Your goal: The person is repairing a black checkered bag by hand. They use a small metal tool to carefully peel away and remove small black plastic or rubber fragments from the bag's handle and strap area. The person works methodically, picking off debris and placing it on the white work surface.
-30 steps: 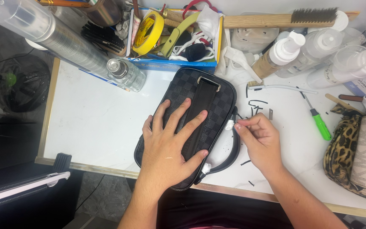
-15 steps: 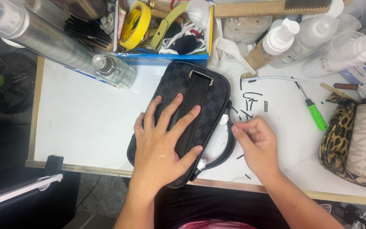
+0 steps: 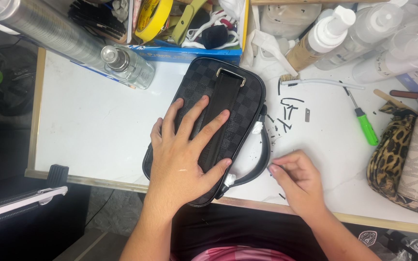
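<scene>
1. Checkered dark bag (image 3: 197,92) lies flat on the white tabletop (image 3: 93,130), its long axis tilted, lower end overhanging the near wooden edge. Its top end nearly meets the blue tray (image 3: 185,52) of clutter.
2. Left hand (image 3: 185,154) rests palm-down on the bag, fingers spread wide and flat across the dark centre band, holding nothing, only pressing.
3. Right hand (image 3: 298,181) sits on the tabletop just right of the bag, fingertips (image 3: 274,168) drawn together in a pinch close to the curved black handle (image 3: 262,159). Whether anything is held in the pinch cannot be told.
4. Leopard-print bag (image 3: 393,154) occupies the right edge, well apart from both hands.
5. Clear bottle (image 3: 126,65) lies on its side to the upper left of the checkered bag, near but not touching.
6. Green-handled screwdriver (image 3: 366,126) lies between the checkered bag and the leopard-print bag.
7. Black scraps (image 3: 286,108) are scattered just right of the bag's upper side.
8. Open room: bare tabletop to the left of the bag; the right side is crowded.
</scene>
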